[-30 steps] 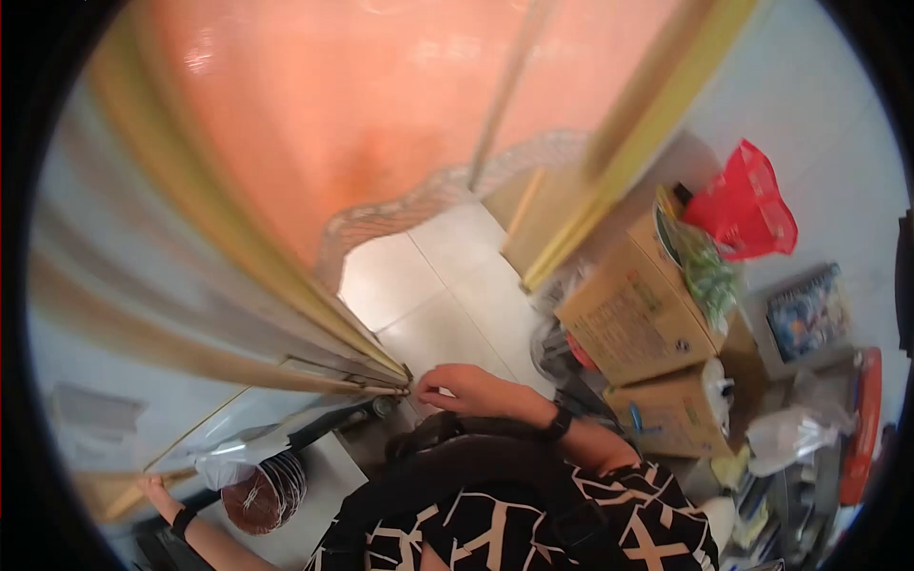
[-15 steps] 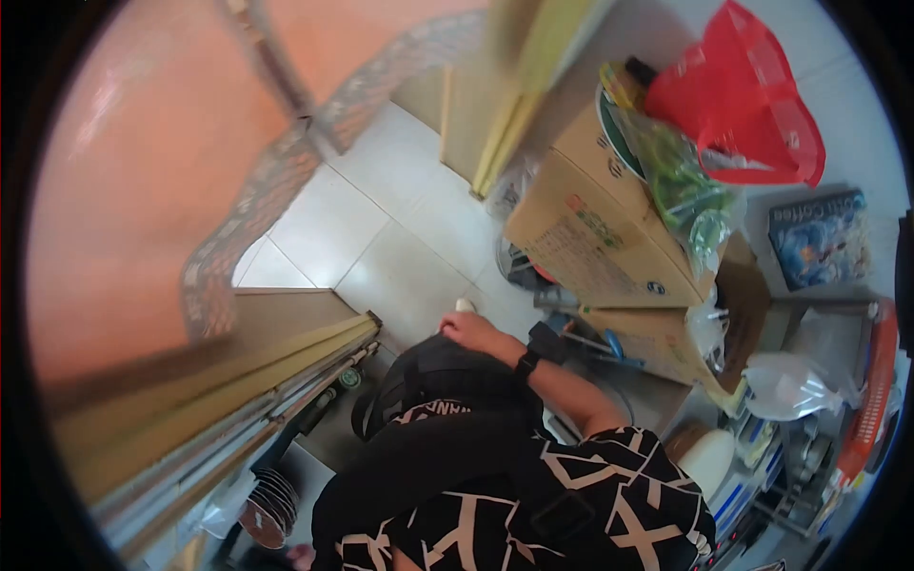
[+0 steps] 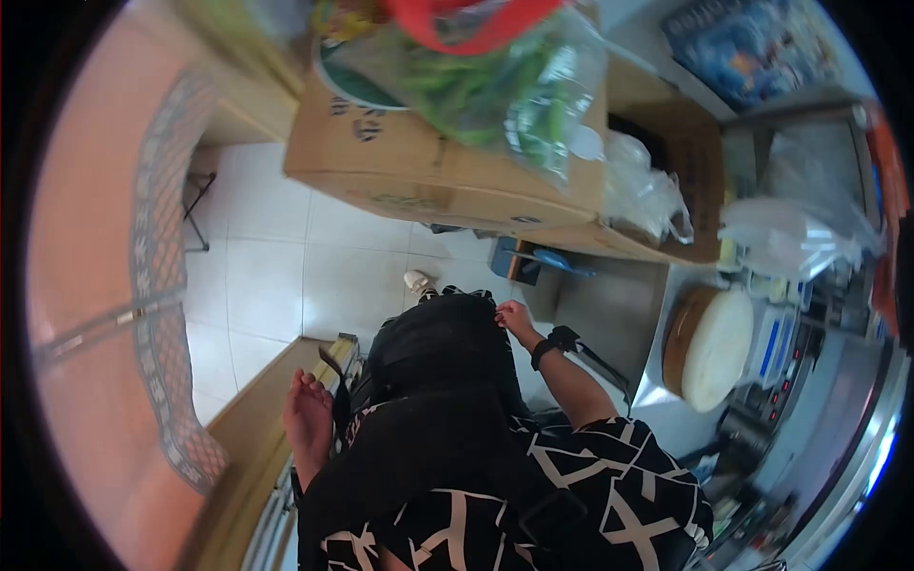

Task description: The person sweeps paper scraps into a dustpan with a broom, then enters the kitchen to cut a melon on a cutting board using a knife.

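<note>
Greens [image 3: 476, 105] are lying untouched beyond the fingers, left hand [image 3: 309, 414] curling empty, fingers close together, right hand [image 3: 516, 322] bending its beside a black bag [image 3: 433, 347], grip unclear.

Red bag [image 3: 476, 27] cut off, greens [image 3: 471, 100] seemingly blurred

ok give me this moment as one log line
left hand: open, nothing seen in it | right hand: by black bag, grip unclear | cardboard box: bagged greens on top | shoe: on tiled floor
</note>
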### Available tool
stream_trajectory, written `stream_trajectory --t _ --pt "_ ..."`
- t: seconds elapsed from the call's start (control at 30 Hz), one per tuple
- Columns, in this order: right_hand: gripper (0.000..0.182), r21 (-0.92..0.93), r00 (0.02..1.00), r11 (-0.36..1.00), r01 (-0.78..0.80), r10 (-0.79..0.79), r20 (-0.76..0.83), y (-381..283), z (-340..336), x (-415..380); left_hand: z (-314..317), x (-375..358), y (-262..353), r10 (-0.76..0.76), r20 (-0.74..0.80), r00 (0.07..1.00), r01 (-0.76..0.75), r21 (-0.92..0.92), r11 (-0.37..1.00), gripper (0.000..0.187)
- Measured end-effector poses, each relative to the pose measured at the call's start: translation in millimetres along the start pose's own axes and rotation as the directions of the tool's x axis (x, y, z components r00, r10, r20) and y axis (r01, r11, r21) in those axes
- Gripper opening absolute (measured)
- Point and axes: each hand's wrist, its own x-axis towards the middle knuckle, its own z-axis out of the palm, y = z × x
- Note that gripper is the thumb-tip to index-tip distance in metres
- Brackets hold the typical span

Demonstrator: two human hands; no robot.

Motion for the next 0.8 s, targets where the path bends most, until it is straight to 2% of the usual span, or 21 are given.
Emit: stream_trajectory --t 0.03,0.1,0.17,0.2,0.23,0.27,0.3,0.33,0.37,0.43,0.47,0.5,0.53,0.57,0.6,0.63,0.67,0.7,0.73,0.77,0.8 --pt "0.016 0.073 0.993 0.993 -0.089 0.093 -0.066 11 -9 -6 25 6 4 -0.102 0.063 0.993 0.105 -0.053 0.993 0.017" --pt "0.017 0.180 0.978 0.973 -0.145 0.169 -0.122 18 -25 -13 54 23 3 -0.158 0.070 0.985 0.156 0.040 0.987 0.016" --pt "0.028 0.643 0.916 0.755 -0.130 0.340 -0.214 18 -39 -12 67 40 1 -0.238 0.096 0.967 0.219 0.169 0.961 0.016" --pt "0.028 0.665 0.907 0.738 -0.118 0.353 -0.231 23 -45 -7 72 47 -2 -0.286 0.076 0.955 0.268 0.185 0.945 0.016" --pt "0.034 0.861 0.875 0.507 -0.028 0.430 -0.225 23 -56 0 69 52 -5 -0.305 0.092 0.948 0.282 0.203 0.938 0.016" --pt "0.040 0.968 0.854 0.233 0.092 0.482 -0.197 18 -68 11 62 61 -8 -0.369 0.049 0.928 0.345 0.259 0.902 0.016" --pt "0.040 0.967 0.861 0.224 0.123 0.460 -0.217 0 -80 19 65 71 -12 -0.419 0.009 0.908 0.396 0.307 0.866 0.018" --pt "0.043 0.989 0.851 0.059 0.137 0.504 -0.148 -16 -91 23 71 75 -17 -0.415 -0.063 0.908 0.403 0.408 0.820 0.014" --pt "0.045 0.985 0.840 -0.103 0.137 0.540 -0.060 -22 -101 29 79 76 -24 -0.409 -0.051 0.911 0.393 0.404 0.826 0.014" --pt "0.048 0.985 0.841 -0.148 0.084 0.540 0.009 -30 -118 47 98 78 -33 -0.404 -0.051 0.913 0.358 0.574 0.737 0.016" --pt "0.049 0.969 0.898 -0.246 0.003 0.426 0.105 -27 -127 51 115 75 -40 -0.342 -0.027 0.939 0.251 0.734 0.632 0.016" --pt "0.049 0.935 0.928 -0.337 -0.108 0.303 0.216 -23 -130 57 127 77 -47 -0.339 0.038 0.940 0.132 0.875 0.466 0.016" --pt "0.048 0.939 0.923 -0.330 -0.096 0.323 0.208 -21 -132 67 141 78 -50 -0.426 0.082 0.901 0.095 0.921 0.379 0.016" --pt "0.047 0.943 0.913 -0.318 -0.099 0.348 0.213 -20 -136 77 152 79 -52 -0.518 0.299 0.801 -0.250 0.954 0.164 0.020" --pt "0.043 0.929 0.879 -0.342 -0.143 0.387 0.278 -14 -144 90 167 75 -58 -0.555 0.349 0.755 -0.351 0.930 0.108 0.023" --pt "0.040 0.960 0.895 -0.267 -0.085 0.403 0.191 -15 -144 93 190 70 -55 -0.634 0.436 0.639 -0.657 0.737 -0.156 0.025" --pt "0.037 0.967 0.923 -0.248 -0.056 0.358 0.145 -34 -139 85 191 69 -59 -0.660 0.452 0.600 -0.742 0.624 -0.247 0.024" --pt "0.033 0.905 0.920 -0.404 -0.135 0.288 0.266 -8 -146 103 193 69 -62 -0.665 0.493 0.560 -0.815 0.472 -0.336 0.023" --pt "0.033 0.934 0.935 -0.334 -0.126 0.276 0.224 21 -151 119 199 67 -63 -0.688 0.481 0.543 -0.840 0.305 -0.450 0.019" --pt "0.033 0.958 0.956 -0.269 -0.099 0.242 0.167 43 -150 128 195 66 -68 -0.657 0.541 0.525 -0.846 0.247 -0.473 0.016" --pt "0.034 0.954 0.963 -0.264 -0.143 0.184 0.195 53 -137 124 191 68 -69 -0.636 0.603 0.482 -0.857 0.171 -0.487 0.014"
